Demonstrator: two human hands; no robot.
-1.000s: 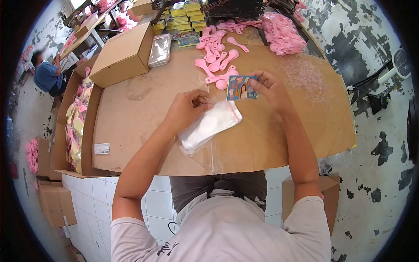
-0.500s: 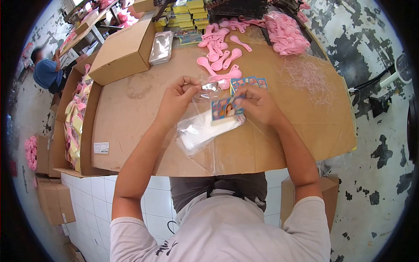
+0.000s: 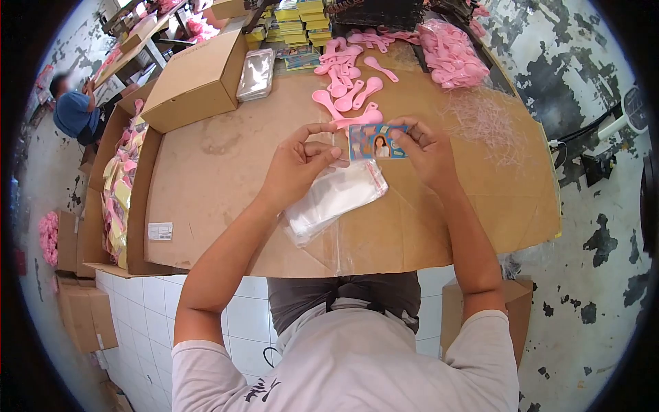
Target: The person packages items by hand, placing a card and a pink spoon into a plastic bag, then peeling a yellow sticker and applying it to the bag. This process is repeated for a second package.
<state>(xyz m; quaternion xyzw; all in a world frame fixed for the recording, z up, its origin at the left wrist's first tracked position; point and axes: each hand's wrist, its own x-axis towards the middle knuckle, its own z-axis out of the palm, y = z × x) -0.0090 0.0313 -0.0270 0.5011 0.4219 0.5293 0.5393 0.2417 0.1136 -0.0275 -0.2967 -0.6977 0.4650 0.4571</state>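
A blue printed card [image 3: 374, 143] is pinched in my right hand [image 3: 427, 152] above the cardboard-covered table. My left hand [image 3: 301, 163] is closed at the card's left side, with thumb and fingertips together; what it grips there looks clear and thin, and I cannot make it out. Below the hands lies a stack of clear plastic bags [image 3: 336, 199]. Pink spoons [image 3: 348, 93] lie in a loose group just beyond the card.
An open carton of packed spoons [image 3: 122, 185] stands at left beside a closed cardboard box [image 3: 195, 82]. Behind are clear sleeves [image 3: 256, 74], card stacks [image 3: 302, 24] and a bag of pink spoons [image 3: 453, 55]. Plastic strands [image 3: 491, 123] lie right. A person [image 3: 74, 113] sits far left.
My right hand has moved the card up and to the right, turning it flatter to view. My left hand has shifted slightly right and down, close to the card's edge.
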